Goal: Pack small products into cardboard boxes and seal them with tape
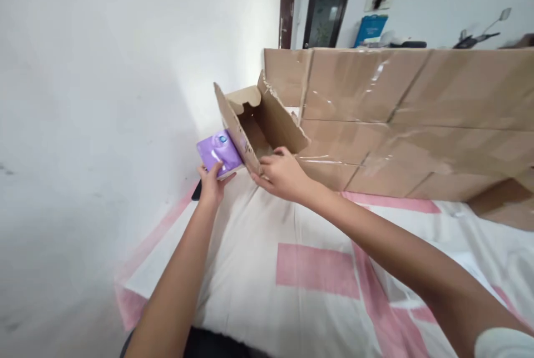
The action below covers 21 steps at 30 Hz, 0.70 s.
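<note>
My left hand [211, 183] is closed on a small purple packet [219, 152], holding it up beside the left flap of an open cardboard box [273, 119]. My right hand [281, 172] grips the front lower edge of that box, fingers curled over the cardboard near its opening. The box lies tipped on its side, its opening facing me, on a white and pink cloth [312, 263]. The packet's right edge is hidden behind the box flap.
A wall of flattened, taped cardboard [417, 119] stands behind the box and runs to the right. A white wall [104, 97] closes the left side. A dark flat object [197, 191] lies by the cloth's edge under my left hand. A dark door [327, 8] is far behind.
</note>
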{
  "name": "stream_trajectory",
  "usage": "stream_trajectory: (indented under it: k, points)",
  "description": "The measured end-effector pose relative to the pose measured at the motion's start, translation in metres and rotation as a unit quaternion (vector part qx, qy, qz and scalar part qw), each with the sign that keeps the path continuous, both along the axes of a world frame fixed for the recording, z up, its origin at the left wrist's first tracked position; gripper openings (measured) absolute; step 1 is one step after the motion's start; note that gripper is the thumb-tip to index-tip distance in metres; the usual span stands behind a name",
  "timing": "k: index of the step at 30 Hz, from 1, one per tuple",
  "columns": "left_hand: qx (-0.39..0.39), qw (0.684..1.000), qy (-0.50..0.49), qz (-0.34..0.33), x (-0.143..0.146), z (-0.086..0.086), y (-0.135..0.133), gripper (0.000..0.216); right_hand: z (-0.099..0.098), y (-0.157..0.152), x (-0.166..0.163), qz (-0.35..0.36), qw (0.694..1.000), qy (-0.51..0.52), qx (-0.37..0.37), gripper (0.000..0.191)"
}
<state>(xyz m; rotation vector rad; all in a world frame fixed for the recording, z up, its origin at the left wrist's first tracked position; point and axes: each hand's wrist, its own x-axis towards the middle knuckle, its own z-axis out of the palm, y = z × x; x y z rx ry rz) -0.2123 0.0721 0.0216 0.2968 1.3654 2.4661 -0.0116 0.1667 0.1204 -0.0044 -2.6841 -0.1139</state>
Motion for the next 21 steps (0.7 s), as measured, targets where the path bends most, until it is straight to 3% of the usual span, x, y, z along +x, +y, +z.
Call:
stream_trajectory:
  k: [5,9,12,14,16,17,19,21]
  points:
    - [-0.006,0.999,0.003,-0.040,0.077,0.024,-0.089,0.039,-0.005,-0.039,0.155,0.107,0.993,0.059,-0.003,0.053]
    - [-0.001,0.990,0.130,-0.049,0.140,0.052,-0.151,0.035,-0.022,-0.064,0.267,0.115,0.984,0.132,-0.031,0.043]
    - [-0.039,0.969,0.231,-0.075,0.176,0.086,-0.174,0.040,-0.042,-0.074,0.315,0.092,0.980,0.172,-0.032,0.029]
    - [-0.081,0.943,0.295,-0.130,0.195,0.114,-0.173,0.052,-0.057,-0.075,0.328,0.112,0.974,0.198,-0.016,0.023]
    - [-0.144,0.894,0.359,-0.227,0.212,0.141,-0.162,0.057,-0.071,-0.074,0.332,0.151,0.967,0.203,-0.005,0.019]
    - [-0.188,0.854,0.391,-0.288,0.222,0.153,-0.154,0.055,-0.076,-0.073,0.333,0.169,0.966,0.198,-0.005,0.017]
    - [-0.278,0.743,0.445,-0.416,0.241,0.170,-0.133,0.044,-0.084,-0.070,0.333,0.185,0.964,0.190,-0.012,0.016]
    - [-0.344,0.620,0.474,-0.522,0.260,0.172,-0.112,0.034,-0.087,-0.066,0.334,0.191,0.963,0.189,-0.025,0.016]
